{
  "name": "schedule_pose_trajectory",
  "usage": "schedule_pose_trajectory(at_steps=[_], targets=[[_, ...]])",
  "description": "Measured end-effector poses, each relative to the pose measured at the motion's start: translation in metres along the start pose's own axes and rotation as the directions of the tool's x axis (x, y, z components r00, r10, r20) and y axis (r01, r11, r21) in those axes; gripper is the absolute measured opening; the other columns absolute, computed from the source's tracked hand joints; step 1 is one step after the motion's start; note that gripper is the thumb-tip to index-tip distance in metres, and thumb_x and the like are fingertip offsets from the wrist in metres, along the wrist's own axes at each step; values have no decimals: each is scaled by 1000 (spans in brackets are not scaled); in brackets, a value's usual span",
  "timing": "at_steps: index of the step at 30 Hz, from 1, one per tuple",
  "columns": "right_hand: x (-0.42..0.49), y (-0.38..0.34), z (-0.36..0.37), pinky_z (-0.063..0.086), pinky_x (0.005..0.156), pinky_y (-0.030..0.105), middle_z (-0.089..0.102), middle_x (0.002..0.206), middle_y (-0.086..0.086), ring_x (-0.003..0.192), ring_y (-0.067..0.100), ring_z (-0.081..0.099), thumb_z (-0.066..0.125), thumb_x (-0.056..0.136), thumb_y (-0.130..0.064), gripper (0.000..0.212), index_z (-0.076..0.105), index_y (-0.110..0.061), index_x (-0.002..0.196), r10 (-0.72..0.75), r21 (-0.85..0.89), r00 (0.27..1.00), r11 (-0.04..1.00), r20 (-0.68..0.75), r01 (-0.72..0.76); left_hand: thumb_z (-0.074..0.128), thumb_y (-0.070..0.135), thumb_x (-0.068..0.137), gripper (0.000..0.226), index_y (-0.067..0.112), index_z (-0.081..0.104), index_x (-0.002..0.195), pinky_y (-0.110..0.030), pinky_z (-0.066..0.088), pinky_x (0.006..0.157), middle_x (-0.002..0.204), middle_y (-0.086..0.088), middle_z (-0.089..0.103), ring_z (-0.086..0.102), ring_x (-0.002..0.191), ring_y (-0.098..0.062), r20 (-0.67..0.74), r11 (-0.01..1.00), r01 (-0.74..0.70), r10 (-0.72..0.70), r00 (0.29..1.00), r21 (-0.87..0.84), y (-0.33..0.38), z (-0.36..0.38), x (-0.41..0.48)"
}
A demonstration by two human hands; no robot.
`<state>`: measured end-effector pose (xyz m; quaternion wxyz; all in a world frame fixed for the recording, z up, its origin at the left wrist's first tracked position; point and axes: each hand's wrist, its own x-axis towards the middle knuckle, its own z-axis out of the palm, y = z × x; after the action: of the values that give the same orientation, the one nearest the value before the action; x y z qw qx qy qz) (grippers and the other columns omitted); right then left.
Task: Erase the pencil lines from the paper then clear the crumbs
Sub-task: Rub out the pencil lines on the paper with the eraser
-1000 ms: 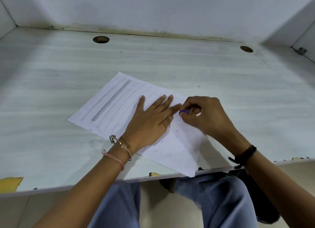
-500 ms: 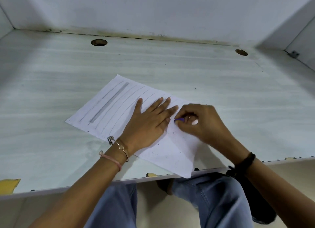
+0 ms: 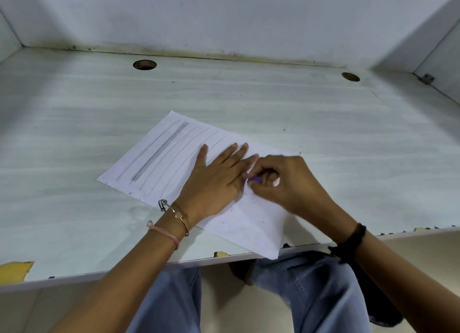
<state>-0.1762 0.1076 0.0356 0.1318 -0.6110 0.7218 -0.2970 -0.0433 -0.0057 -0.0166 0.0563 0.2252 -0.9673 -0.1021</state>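
The paper lies at an angle on the desk, with its nearest corner overhanging the front edge. Dark crumbs speckle its near portion, which looks clean of lines. The left hand rests flat on the sheet, fingers straight and spread, holding nothing. The right hand is curled, its fingertips pinching a small purple eraser against the paper just beside the left fingertips. Erasing appears to be roughly half done: several thin pencil lines and one broad shaded band remain on the far-left half. To do the step well, press the flat hand close to the eraser so the sheet cannot buckle. Rub in short strokes directed away from that hand, and shift the hold leftward before each new line. Leave the crumbs until every line is gone. Beyond the sheet, two round cable holes sit near the back wall. No brand, label or legible writing is visible.
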Motion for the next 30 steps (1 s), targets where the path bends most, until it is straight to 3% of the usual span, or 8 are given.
schedule_pose_trajectory(at_steps=[2, 7, 12, 16, 21, 24, 27, 30], targets=[[-4, 1, -4, 47, 61, 20, 67, 68, -7, 60, 8, 58, 75, 75, -8, 9, 71, -16, 75, 11, 20, 999, 1000, 53, -12, -15, 49, 84, 73, 40, -1, 155, -58, -3, 118, 163, 14, -9, -11, 149, -5, 5, 1000, -8, 8, 1000, 17, 0, 1, 0], [17, 19, -13, 53, 68, 36, 68, 72, 0, 65, 15, 60, 69, 74, -3, 9, 70, -12, 75, 60, -14, 989, 998, -137, -62, -15, 47, 86, 70, 42, 0, 154, -55, -4, 118, 162, 16, -9, -11, 148, -2, 1, 1000, 17, -17, 1000, -5, 0, -1, 1], [-1, 2, -5, 46, 62, 18, 65, 68, -12, 61, 5, 57, 74, 75, -7, 14, 69, -20, 74, -17, -9, 998, 1000, 54, 17, -17, 49, 81, 76, 42, 1, 154, -55, -5, 118, 162, 16, -8, -10, 149, -3, -2, 1000, 12, -12, 1000, 4, 2, 1, 0], [22, 20, -17, 52, 66, 35, 67, 70, 0, 62, 11, 58, 69, 75, -3, 8, 70, -11, 75, 43, -43, 994, 998, -102, -47, -17, 46, 82, 75, 42, 2, 154, -55, -4, 118, 163, 15, -5, -8, 149, -4, -27, 1000, 17, -17, 999, 8, 2, 1, 1], [3, 8, -5, 45, 61, 17, 65, 67, -10, 61, 6, 57, 72, 75, -3, 17, 68, -20, 73, -3, -2, 1000, 1000, 20, 3, -17, 48, 81, 75, 42, 2, 154, -54, -5, 118, 163, 16, -7, -10, 149, -3, -15, 1000, 23, -23, 1000, -6, 2, 0, 1], [18, 31, -18, 42, 60, 10, 67, 70, -5, 60, 3, 55, 72, 76, -4, 9, 71, -13, 77, 102, 34, 987, 995, -124, -99, 2, 38, 102, 52, 42, 2, 154, -53, -6, 118, 162, 17, -8, -11, 148, -2, 4, 1000, 24, -24, 1000, -3, 3, -3, -1], [20, 39, -21, 40, 58, 6, 64, 68, -8, 57, 0, 54, 72, 79, -6, 5, 71, -11, 79, 157, 73, 979, 986, -128, -148, 17, 31, 106, 50, 43, 7, 154, -54, -6, 118, 163, 17, -4, -9, 148, -2, 20, 998, 44, -43, 999, -37, 4, -6, -1], [14, 41, -23, 41, 60, 5, 67, 71, -9, 59, 0, 56, 73, 81, -8, 5, 73, -13, 81, 200, 125, 975, 974, -91, -188, 21, 51, 102, 50, 46, 15, 152, -57, 0, 117, 162, 15, 9, 3, 148, -6, 8, 994, 70, -70, 998, -82, 6, -8, 5]])
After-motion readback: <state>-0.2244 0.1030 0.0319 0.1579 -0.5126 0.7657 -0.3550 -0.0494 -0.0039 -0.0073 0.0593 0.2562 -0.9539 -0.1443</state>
